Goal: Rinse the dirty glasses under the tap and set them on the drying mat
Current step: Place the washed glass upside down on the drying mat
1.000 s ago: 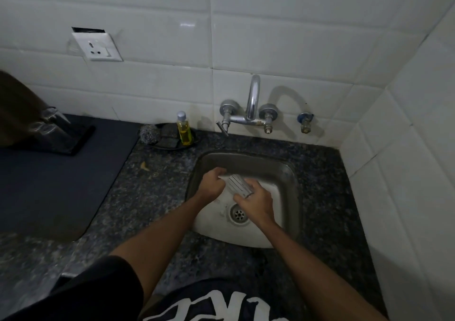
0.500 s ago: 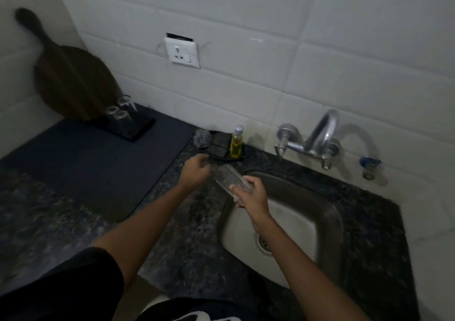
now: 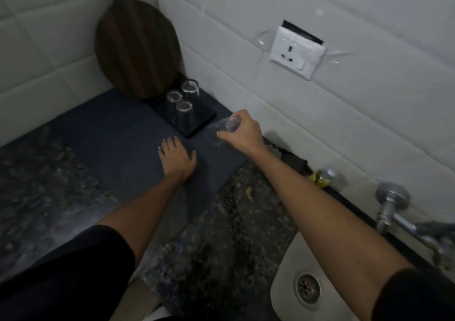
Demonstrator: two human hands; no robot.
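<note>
Pretty dim shot overall, kind of grey and murky. The white tiled wall (image 3: 320, 113) catches most of the light, with small glare spots near the white wall socket (image 3: 295, 52). The clear glass tumbler (image 3: 222, 128) is smeared by motion blur. Wide-angle bending warps the edges, and the speckled dark granite worktop (image 3: 234, 234) goes muddy.

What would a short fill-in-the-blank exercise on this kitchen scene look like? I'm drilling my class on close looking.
1. The right hand grips a clear ____.
2. The left hand rests flat on the dark ____.
3. On the black tray stand ____ glasses.
4. A round wooden board leans against the ____.

Missing words: glass; mat; three; wall
</note>
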